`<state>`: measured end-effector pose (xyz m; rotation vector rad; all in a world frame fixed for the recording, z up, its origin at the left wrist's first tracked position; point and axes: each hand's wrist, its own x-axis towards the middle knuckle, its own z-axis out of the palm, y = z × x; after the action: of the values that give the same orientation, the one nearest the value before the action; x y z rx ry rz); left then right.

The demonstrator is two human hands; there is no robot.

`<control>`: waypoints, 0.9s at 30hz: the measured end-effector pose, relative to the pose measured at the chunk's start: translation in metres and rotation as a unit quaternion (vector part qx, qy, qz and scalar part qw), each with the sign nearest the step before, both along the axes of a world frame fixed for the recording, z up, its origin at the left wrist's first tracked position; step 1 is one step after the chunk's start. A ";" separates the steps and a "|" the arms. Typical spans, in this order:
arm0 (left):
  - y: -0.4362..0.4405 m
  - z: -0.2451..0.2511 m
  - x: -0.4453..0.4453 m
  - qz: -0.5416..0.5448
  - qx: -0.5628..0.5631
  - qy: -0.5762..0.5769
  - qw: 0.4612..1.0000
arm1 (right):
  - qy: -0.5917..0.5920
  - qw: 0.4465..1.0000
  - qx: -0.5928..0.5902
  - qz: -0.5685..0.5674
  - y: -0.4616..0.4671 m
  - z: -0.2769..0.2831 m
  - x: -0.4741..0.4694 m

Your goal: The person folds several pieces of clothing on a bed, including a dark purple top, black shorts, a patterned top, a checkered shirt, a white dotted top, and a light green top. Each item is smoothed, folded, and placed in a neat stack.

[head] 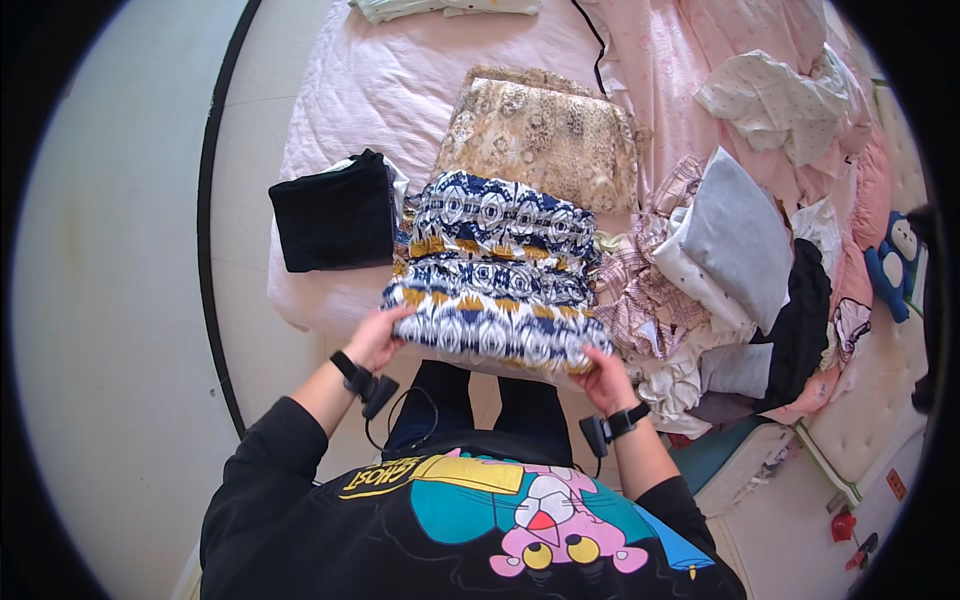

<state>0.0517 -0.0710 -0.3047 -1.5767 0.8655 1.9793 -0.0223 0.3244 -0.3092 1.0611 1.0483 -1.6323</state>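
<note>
A patterned cloth in blue, white and mustard (499,277) lies partly folded on the near part of the bed, its near end lifted at the bed's edge. My left hand (379,337) grips its near left corner, thumb on top. At the near right corner, my right hand (604,375) pinches the same cloth. Beyond it, partly beneath its far end, rests a folded tan-and-brown patterned cloth (544,135). A folded black garment (334,217) sits to the left, over something white.
Rumpled pink plaid fabric (645,292), a grey and white folded item (735,240) and black fabric (810,322) are heaped on the right. A blue plush toy (892,266) is at the far right. The pink bed sheet (360,97) extends leftwards to the bed's edge.
</note>
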 end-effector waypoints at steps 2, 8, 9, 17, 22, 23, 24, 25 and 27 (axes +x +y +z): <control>-0.017 -0.006 -0.031 0.033 0.025 0.033 0.999 | 0.033 0.999 -0.022 -0.026 -0.008 -0.001 -0.035; -0.047 -0.016 -0.130 0.097 0.030 0.152 0.983 | 0.129 0.988 -0.036 -0.077 -0.045 -0.004 -0.133; -0.047 -0.017 -0.138 0.107 0.042 0.160 0.980 | 0.133 0.986 -0.057 -0.086 -0.050 -0.005 -0.141; 0.016 -0.047 -0.104 0.072 0.039 -0.104 0.991 | -0.045 0.996 0.078 -0.022 -0.089 -0.053 -0.093; 0.049 -0.077 -0.098 0.219 0.157 -0.026 0.963 | -0.073 0.984 0.008 -0.162 -0.107 -0.090 -0.081; 0.053 -0.081 -0.100 0.246 0.157 -0.007 0.956 | -0.073 0.978 0.009 -0.193 -0.110 -0.093 -0.082; 0.057 -0.084 -0.104 0.273 0.133 -0.002 0.953 | -0.075 0.971 -0.008 -0.225 -0.113 -0.094 -0.083; 0.059 -0.084 -0.106 0.271 0.120 0.018 0.955 | -0.049 0.968 -0.003 -0.244 -0.114 -0.092 -0.084; 0.059 -0.078 -0.109 0.272 0.110 0.057 0.954 | -0.039 0.968 -0.040 -0.246 -0.114 -0.081 -0.085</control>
<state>-0.0577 -0.0122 -0.3827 -1.7042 0.2359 2.4593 -0.1077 0.2100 -0.3903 1.3961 0.6900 -1.9819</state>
